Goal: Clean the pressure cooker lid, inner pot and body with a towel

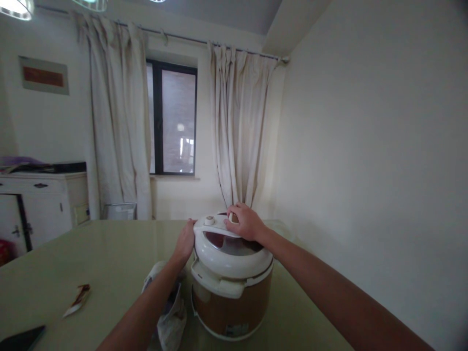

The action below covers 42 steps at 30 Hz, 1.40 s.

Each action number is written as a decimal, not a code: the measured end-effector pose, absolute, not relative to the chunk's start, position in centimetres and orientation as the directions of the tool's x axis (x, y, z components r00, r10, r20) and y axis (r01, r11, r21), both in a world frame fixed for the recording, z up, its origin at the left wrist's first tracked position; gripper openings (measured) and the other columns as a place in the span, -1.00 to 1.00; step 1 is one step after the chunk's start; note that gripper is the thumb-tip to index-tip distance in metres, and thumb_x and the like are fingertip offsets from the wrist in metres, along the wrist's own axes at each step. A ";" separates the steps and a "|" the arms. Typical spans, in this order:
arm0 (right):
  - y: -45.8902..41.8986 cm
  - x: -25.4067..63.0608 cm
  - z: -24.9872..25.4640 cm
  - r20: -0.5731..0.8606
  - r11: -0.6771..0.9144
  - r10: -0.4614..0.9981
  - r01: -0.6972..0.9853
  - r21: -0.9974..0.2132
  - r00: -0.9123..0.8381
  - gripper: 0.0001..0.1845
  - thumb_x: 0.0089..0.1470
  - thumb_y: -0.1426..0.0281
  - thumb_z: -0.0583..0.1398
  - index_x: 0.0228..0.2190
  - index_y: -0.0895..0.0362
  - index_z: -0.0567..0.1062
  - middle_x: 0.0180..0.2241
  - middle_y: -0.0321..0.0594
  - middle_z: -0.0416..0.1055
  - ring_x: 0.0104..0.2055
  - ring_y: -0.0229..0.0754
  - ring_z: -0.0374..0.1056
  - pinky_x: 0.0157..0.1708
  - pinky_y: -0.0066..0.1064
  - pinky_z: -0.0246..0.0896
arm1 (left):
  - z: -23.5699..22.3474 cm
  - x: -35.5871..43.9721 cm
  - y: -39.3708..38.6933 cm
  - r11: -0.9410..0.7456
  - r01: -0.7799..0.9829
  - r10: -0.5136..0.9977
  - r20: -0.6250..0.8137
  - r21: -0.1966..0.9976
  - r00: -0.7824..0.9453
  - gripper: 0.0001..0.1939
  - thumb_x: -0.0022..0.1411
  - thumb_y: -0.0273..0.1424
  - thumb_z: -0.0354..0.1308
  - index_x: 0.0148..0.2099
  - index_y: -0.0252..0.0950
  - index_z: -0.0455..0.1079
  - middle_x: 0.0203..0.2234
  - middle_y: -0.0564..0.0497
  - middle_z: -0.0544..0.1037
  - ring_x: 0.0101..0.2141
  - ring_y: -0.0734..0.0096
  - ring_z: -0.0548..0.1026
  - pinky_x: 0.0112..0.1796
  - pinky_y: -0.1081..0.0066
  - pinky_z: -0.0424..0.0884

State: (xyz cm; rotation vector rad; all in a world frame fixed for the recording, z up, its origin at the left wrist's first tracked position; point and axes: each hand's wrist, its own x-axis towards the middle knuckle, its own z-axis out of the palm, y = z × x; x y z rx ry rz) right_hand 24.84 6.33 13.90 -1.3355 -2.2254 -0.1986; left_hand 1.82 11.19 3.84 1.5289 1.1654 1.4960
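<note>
Head view: one cooker, brown body with white trim, standing upright on the green table directly before you, right of your midline at the base, its lid seated on top. Your right hand lies over the lid with thumb and fingers closed about a small knob; your left hand rests against the lid's left edge (its fingertips are hidden, so whether it grips cannot be told). Long axis of the cooker: near vertical; its white front handle faces you, turned slightly to your left. A white button sits on the lid's top, left of the right hand. Surroundings: one pale cloth, crumpled, just beside the cooker on the left, partly covered by your left forearm; one slim brown-and-white item, well apart at left; one dark flat object, cut by the near left corner. Your right forearm crosses in front of the cooker's right side. Beyond the table: white cabinet, left curtain, window, right curtain; bare wall at right.
</note>
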 end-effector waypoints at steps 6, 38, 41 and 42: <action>5.5 24.1 14.1 0.513 0.394 0.804 0.916 -0.079 -0.301 -0.68 0.32 0.11 0.22 -0.10 0.07 0.58 -0.21 -0.16 0.46 -0.12 -0.09 0.39 -0.13 -0.33 0.18 | 4.1 1.8 10.8 -0.376 0.109 0.923 0.382 0.920 -0.044 -0.21 0.33 0.25 -0.16 -0.21 -0.30 0.62 -0.30 -0.18 0.71 -0.10 -0.11 0.61 0.07 0.06 0.44; 6.3 24.6 14.9 0.584 0.543 0.718 0.830 -0.130 -0.378 -0.77 0.13 0.23 0.34 -0.23 0.12 0.60 -0.30 -0.20 0.42 -0.28 -0.15 0.33 -0.18 -0.35 0.15 | 1.2 0.7 12.3 -0.014 -0.639 0.983 0.128 0.769 0.132 -0.48 0.51 -0.07 -0.01 0.09 -0.38 0.55 -0.01 -0.20 0.70 0.04 0.00 0.64 0.16 0.13 0.45; 6.4 24.3 15.3 0.580 0.515 0.735 0.846 -0.140 -0.352 -0.78 0.16 0.23 0.32 -0.23 0.12 0.61 -0.31 -0.21 0.42 -0.28 -0.15 0.33 -0.18 -0.35 0.15 | 1.2 0.7 12.3 -0.013 -0.648 0.985 0.120 0.761 0.121 -0.51 0.52 -0.09 -0.02 0.04 -0.37 0.56 -0.07 -0.18 0.71 0.02 0.01 0.65 0.13 0.13 0.47; 6.4 24.2 15.3 0.568 0.501 0.748 0.853 -0.142 -0.345 -0.78 0.17 0.23 0.32 -0.23 0.12 0.61 -0.32 -0.21 0.42 -0.28 -0.15 0.33 -0.18 -0.34 0.15 | 1.2 0.8 12.3 -0.015 -0.652 0.986 0.120 0.758 0.117 -0.51 0.52 -0.09 -0.03 0.04 -0.37 0.56 -0.07 -0.18 0.71 0.02 0.01 0.65 0.13 0.12 0.48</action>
